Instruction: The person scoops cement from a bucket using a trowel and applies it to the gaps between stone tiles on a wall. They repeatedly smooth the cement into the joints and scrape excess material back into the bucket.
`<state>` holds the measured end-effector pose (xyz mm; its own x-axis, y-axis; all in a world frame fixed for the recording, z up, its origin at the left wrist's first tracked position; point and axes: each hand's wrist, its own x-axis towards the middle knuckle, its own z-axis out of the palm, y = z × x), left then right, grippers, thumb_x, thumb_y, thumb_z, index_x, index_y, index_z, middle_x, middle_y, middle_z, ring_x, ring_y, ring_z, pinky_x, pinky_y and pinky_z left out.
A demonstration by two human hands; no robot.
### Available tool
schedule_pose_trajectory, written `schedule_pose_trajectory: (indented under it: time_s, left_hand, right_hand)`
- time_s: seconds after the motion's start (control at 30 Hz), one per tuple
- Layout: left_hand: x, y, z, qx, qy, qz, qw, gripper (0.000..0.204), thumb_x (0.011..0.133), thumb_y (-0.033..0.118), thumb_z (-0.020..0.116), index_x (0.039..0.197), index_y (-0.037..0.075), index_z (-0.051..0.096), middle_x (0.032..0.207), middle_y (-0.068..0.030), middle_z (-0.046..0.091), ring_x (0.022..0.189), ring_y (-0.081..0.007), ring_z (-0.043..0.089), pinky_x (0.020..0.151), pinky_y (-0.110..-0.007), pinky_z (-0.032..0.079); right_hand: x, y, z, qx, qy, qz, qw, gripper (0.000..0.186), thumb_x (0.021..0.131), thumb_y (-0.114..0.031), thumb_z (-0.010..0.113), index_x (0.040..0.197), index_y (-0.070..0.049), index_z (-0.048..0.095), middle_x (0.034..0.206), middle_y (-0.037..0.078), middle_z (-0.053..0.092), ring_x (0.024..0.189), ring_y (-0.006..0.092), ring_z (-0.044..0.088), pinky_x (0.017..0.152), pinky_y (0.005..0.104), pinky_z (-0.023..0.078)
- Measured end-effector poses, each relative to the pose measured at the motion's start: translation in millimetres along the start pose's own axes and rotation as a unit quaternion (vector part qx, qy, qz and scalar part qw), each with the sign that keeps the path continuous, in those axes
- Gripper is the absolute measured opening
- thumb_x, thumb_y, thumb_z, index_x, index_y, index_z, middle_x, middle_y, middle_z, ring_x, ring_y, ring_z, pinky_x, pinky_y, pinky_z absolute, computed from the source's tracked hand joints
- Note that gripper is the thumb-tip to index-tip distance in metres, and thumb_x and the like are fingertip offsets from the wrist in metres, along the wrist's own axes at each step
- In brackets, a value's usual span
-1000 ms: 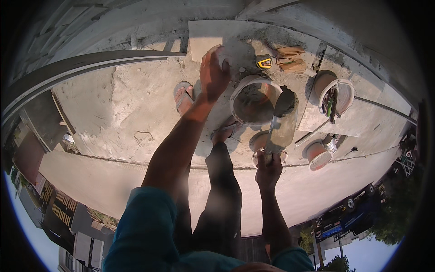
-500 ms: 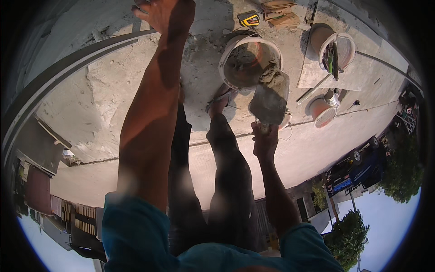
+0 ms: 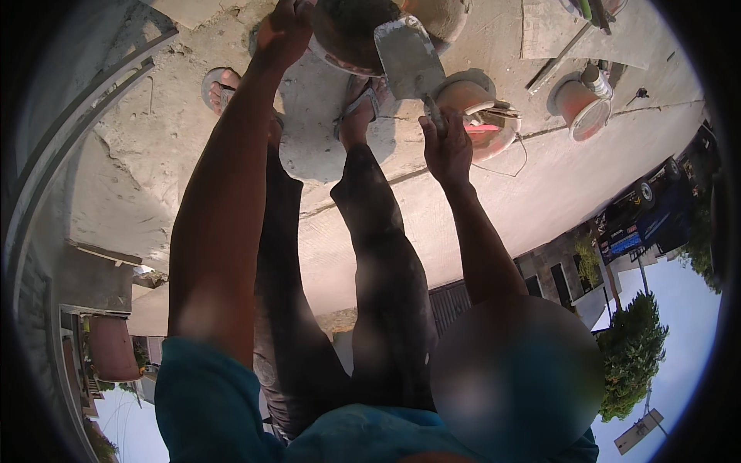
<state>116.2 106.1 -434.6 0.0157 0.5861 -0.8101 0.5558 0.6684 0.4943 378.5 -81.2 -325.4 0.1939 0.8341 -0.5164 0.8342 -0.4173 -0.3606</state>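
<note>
Person's bent right over now, way lower than a sec ago. Left hand [image 3: 284, 32] has come back down from its high reach and is gripping the rim of the mortar pan [image 3: 347, 35], fingers curled on the edge afaict. Right hand [image 3: 446, 147] is closed tight around the handle of the trowel [image 3: 407, 55], and the blade has lifted from beside the pan to over its lip, so looks like scooping mix. Pan sits on the concrete slab [image 3: 139, 154] just ahead of the sandalled feet [image 3: 220, 85], orange buckets [image 3: 583, 104] off to the right.
</note>
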Motion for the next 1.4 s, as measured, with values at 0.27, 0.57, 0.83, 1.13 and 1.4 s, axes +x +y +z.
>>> schedule_pose_trajectory:
  time_s: [0.27, 0.57, 0.83, 1.13, 1.4]
  left_hand:
    - [7.3, 7.9, 14.9, 0.085, 0.057, 0.023, 0.994, 0.053, 0.102, 0.031, 0.047, 0.146, 0.002, 0.039, 0.125, -0.0291, 0.062, 0.116, -0.0474, 0.058, 0.1, -0.051, 0.045]
    - [15.1, -13.5, 2.2, -0.076, 0.027, 0.08, 0.994, 0.05, 0.103, 0.044, 0.052, 0.133, 0.004, 0.05, 0.107, -0.0131, 0.065, 0.088, -0.0196, 0.067, 0.072, -0.034, 0.064]
    - [-5.9, 8.8, 2.1, 0.021, 0.063, 0.018, 0.998, 0.044, 0.102, 0.046, 0.051, 0.126, 0.009, 0.052, 0.105, -0.0273, 0.069, 0.104, -0.0492, 0.064, 0.087, -0.053, 0.05]
    - [-208.7, -77.9, -102.3, 0.047, -0.023, -0.087, 0.995, 0.032, 0.101, 0.025, 0.052, 0.125, 0.005, 0.06, 0.113, -0.0188, 0.071, 0.109, -0.0337, 0.069, 0.096, -0.042, 0.051]
    - [-382.3, -136.8, -162.4, 0.107, 0.085, 0.035, 0.99, 0.025, 0.091, 0.01, 0.067, 0.116, 0.007, 0.065, 0.11, -0.013, 0.072, 0.102, -0.0331, 0.068, 0.09, -0.042, 0.053]
  right_hand:
    - [-59.0, 46.3, 19.7, -0.049, -0.097, 0.146, 0.983, 0.027, 0.104, -0.034, 0.049, 0.112, -0.008, 0.054, 0.101, 0.019, 0.067, 0.091, 0.042, 0.066, 0.074, 0.053, 0.051]
    - [-53.4, 16.5, 42.3, 0.085, 0.11, 0.042, 0.989, 0.028, 0.088, -0.012, 0.068, 0.113, -0.003, 0.058, 0.098, 0.013, 0.06, 0.093, 0.0354, 0.062, 0.069, 0.0474, 0.051]
    - [-115.5, 34.5, 64.5, 0.01, -0.027, 0.092, 0.995, 0.029, 0.094, -0.019, 0.065, 0.112, 0.004, 0.061, 0.106, 0.025, 0.065, 0.095, 0.0445, 0.064, 0.081, 0.0503, 0.054]
    - [-17.2, -216.6, -9.8, 0.15, 0.007, -0.099, 0.984, 0.023, 0.096, -0.019, 0.062, 0.109, -0.003, 0.054, 0.095, 0.015, 0.059, 0.084, 0.0352, 0.066, 0.069, 0.0452, 0.054]
    - [99.6, -394.4, 45.3, 0.225, 0.138, -0.138, 0.955, 0.031, 0.095, -0.019, 0.068, 0.117, 0.0, 0.057, 0.099, 0.023, 0.066, 0.084, 0.0443, 0.067, 0.067, 0.0473, 0.053]
